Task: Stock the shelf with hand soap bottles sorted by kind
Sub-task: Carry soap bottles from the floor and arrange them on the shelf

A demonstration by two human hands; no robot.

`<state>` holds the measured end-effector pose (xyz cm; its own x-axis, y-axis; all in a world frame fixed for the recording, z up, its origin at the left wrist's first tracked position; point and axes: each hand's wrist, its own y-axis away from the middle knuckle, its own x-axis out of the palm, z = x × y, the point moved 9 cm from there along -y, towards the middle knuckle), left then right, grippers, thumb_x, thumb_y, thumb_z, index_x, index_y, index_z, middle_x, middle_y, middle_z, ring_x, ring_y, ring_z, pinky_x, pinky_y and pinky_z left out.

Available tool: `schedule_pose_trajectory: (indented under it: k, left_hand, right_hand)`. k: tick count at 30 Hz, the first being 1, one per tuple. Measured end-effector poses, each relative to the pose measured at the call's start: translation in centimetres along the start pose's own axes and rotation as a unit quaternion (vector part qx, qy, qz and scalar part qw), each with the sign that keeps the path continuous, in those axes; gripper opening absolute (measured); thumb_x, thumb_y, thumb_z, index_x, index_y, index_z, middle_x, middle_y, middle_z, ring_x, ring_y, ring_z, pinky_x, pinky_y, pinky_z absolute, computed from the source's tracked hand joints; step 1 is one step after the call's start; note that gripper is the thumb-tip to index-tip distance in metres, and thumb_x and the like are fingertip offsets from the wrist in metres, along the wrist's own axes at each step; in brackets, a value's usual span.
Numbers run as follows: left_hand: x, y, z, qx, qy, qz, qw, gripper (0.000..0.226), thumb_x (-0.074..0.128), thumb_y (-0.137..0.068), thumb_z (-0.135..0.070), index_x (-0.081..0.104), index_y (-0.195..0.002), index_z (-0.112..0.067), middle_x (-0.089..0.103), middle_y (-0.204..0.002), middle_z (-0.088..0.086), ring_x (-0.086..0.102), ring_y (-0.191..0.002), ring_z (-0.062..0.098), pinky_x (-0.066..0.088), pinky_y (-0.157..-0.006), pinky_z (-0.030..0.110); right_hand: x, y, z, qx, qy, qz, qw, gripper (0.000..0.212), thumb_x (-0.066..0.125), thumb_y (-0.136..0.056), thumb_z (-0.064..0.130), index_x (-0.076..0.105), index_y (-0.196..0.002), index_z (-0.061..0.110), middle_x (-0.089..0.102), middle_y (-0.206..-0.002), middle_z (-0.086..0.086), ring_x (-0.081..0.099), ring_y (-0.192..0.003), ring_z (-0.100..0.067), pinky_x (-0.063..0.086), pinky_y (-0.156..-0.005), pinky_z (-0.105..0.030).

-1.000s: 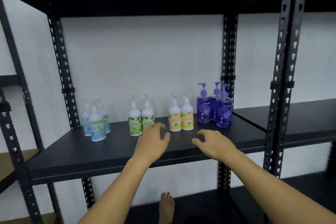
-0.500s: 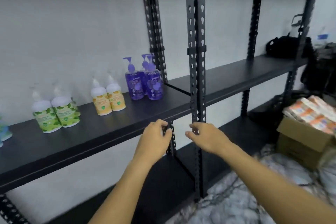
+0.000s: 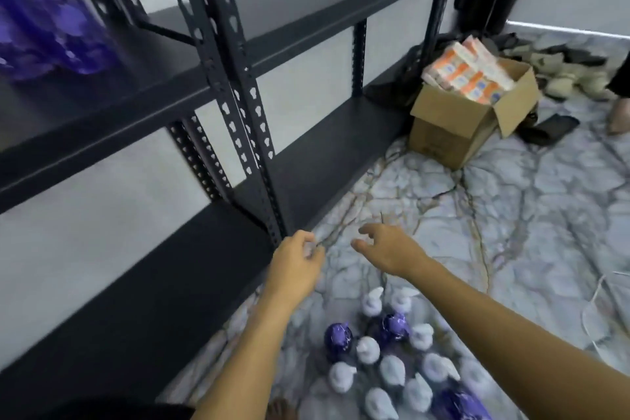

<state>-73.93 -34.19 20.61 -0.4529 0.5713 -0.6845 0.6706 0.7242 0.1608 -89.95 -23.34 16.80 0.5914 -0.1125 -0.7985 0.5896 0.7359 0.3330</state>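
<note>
reaching: both my hands out over the floor, left hand (image 3: pixel 296 264) loosely curled, right hand (image 3: pixel 385 249) fingers spread, neither holding anything
stock: soap bottles (image 3: pixel 392 365) packed upright on floor below my arms, purple bottle (image 3: pixel 47 14) on shelf (image 3: pixel 163 78)
risk: tight cluster, a blind grab could topple neighbours; white pumps blurred, kinds easy to mix
change: view swung from shelf down to floor; hands dropped off shelf edge

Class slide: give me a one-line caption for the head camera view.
Both empty hands, left and right, reach down toward soap bottles clustered on the marble floor beside the black shelf.
</note>
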Motion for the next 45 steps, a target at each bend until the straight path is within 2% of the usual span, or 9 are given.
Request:
schedule_pose_trajectory:
  k: [2,7,13,18,22,31,36,42,45]
  left_hand:
    - [3.5,-0.3,1.9,-0.020,-0.001,0.027,0.999,0.028,0.057,-0.094,-0.029,0.061,-0.120,-0.018,0.061,-0.122,0.000,0.057,-0.115,0.018,0.046,-0.097,0.034]
    - [10.2,-0.9,7.0,-0.050,-0.059,0.096,0.992,0.025,0.058,-0.090,-0.028,0.060,-0.113,-0.019,0.062,-0.118,0.002,0.059,-0.106,0.023,0.048,-0.090,0.036]
    - [15.9,0.5,12.5,-0.100,-0.109,0.179,0.973,0.035,0.060,-0.090,-0.026,0.056,-0.123,-0.017,0.057,-0.125,0.009,0.056,-0.112,0.029,0.047,-0.093,0.037]
    - [18.8,0.7,13.7,-0.087,-0.133,0.209,0.965,0.028,0.060,-0.089,-0.022,0.058,-0.115,-0.015,0.056,-0.120,0.011,0.056,-0.108,0.033,0.048,-0.088,0.039]
    - [20.9,1.0,14.3,-0.074,-0.136,0.236,0.959,0.033,0.065,-0.086,-0.022,0.056,-0.116,-0.013,0.053,-0.117,0.013,0.054,-0.108,0.034,0.047,-0.090,0.043]
    - [21.9,0.2,15.8,-0.100,-0.080,0.238,0.963,0.035,0.071,-0.082,-0.012,0.064,-0.116,-0.008,0.061,-0.117,0.015,0.060,-0.105,0.030,0.048,-0.092,0.036]
    - [21.6,0.5,16.4,-0.141,-0.049,0.231,0.962,0.030,0.070,-0.081,-0.006,0.067,-0.111,-0.006,0.065,-0.117,0.013,0.061,-0.106,0.027,0.045,-0.084,0.025]
    - [20.1,0.7,17.0,-0.161,-0.055,0.219,0.961,0.023,0.069,-0.080,-0.008,0.067,-0.103,-0.007,0.063,-0.117,0.013,0.061,-0.103,0.027,0.043,-0.077,0.021]
    - [19.0,0.4,16.1,-0.150,-0.065,0.208,0.964,0.020,0.069,-0.080,-0.009,0.066,-0.100,-0.008,0.059,-0.116,0.013,0.060,-0.100,0.027,0.043,-0.076,0.022]
  right_hand:
    - [2.4,-0.2,-2.7,0.027,0.000,0.023,0.999,0.057,0.048,-0.096,0.051,0.049,-0.142,0.017,0.058,-0.139,-0.008,0.053,-0.126,-0.026,0.045,-0.100,-0.038]
    - [8.1,-0.1,-8.2,0.084,0.017,0.077,0.993,0.050,0.047,-0.096,0.046,0.052,-0.137,0.017,0.060,-0.133,-0.011,0.055,-0.120,-0.031,0.046,-0.096,-0.038]
    - [12.8,0.5,-12.9,0.124,0.040,0.110,0.985,0.043,0.048,-0.097,0.041,0.057,-0.130,0.015,0.062,-0.128,-0.015,0.058,-0.114,-0.034,0.047,-0.090,-0.038]
    - [15.0,0.7,-15.3,0.143,0.062,0.118,0.981,0.037,0.047,-0.092,0.034,0.058,-0.126,0.023,0.062,-0.119,-0.011,0.060,-0.104,-0.032,0.051,-0.083,-0.038]
    - [16.0,0.5,-16.3,0.148,0.080,0.100,0.981,0.030,0.047,-0.094,0.030,0.058,-0.119,0.018,0.060,-0.116,-0.014,0.060,-0.101,-0.034,0.048,-0.081,-0.039]
    - [16.4,0.1,-16.5,0.153,0.074,0.071,0.983,0.021,0.049,-0.093,0.015,0.061,-0.111,0.014,0.060,-0.107,-0.012,0.062,-0.092,-0.033,0.052,-0.080,-0.041]
    - [16.4,0.2,-16.0,0.151,0.061,0.069,0.984,0.018,0.050,-0.091,0.015,0.065,-0.102,0.016,0.062,-0.098,-0.009,0.062,-0.086,-0.031,0.053,-0.080,-0.043]
    - [15.7,0.6,-15.0,0.132,0.050,0.053,0.989,0.015,0.050,-0.088,0.017,0.064,-0.095,0.016,0.061,-0.086,-0.005,0.059,-0.076,-0.027,0.052,-0.070,-0.038]
    - [14.5,0.9,-14.2,0.120,0.034,0.047,0.991,0.013,0.055,-0.085,0.019,0.064,-0.090,0.012,0.059,-0.088,-0.008,0.058,-0.076,-0.028,0.051,-0.067,-0.037]
